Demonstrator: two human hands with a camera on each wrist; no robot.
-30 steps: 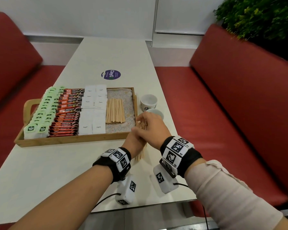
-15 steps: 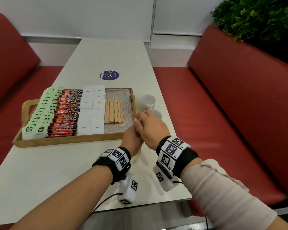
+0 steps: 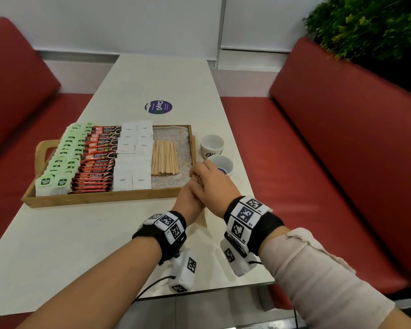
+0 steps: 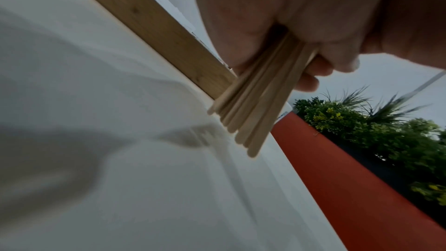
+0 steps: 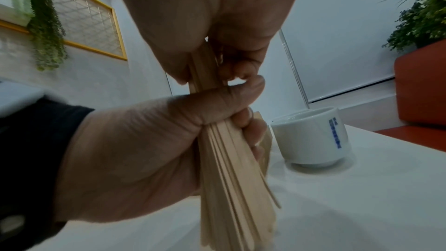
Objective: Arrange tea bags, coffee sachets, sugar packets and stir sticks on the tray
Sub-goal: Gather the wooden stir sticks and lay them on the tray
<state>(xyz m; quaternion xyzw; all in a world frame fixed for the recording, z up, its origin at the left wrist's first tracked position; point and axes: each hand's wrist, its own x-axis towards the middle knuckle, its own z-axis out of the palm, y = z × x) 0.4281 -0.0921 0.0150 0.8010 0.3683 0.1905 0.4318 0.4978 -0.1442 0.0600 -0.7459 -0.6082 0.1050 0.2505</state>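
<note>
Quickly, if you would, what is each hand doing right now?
Left hand: closed around the bundle of stir sticks.
Right hand: closed around the same bundle, higher up.

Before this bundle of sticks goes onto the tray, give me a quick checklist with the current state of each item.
1. Left hand grips the bundle of wooden stir sticks: ok.
2. Right hand pinches the bundle's upper part: ok.
3. Stick ends squared up: not ok, the lower ends are staggered in the left wrist view.
4. Free space in the wooden tray: ok, patterned liner shows bare beside the row of laid stir sticks.
5. Near white ceramic cup clear of the hands: cannot tell, it stands close by the right hand.
6. Lower ends touching the white table: cannot tell.
</note>
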